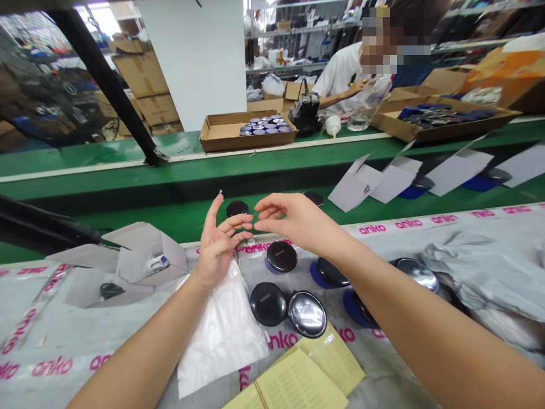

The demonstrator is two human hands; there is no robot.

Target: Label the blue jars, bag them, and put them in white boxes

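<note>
Over the near edge of the green belt, my left hand (219, 244) is raised with its fingers apart; a tiny pale bit sits on its index fingertip. My right hand (293, 218) faces it from the right, fingers curved and thumb apart, with nothing visible between them. Just behind the hands lies a black round disc (237, 208). Below them are another black disc (281, 256), a dark disc (268, 304) and a shiny one (307, 313). A stack of white plastic bags (223, 335) lies under my left wrist.
Open white boxes (149, 255) stand at left, more white boxes (398, 176) on the belt (191, 213) at right. Yellow printed sheets (298, 378) lie in front. Across the belt are a cardboard tray (221, 136) of round items and a person (340, 71) in white.
</note>
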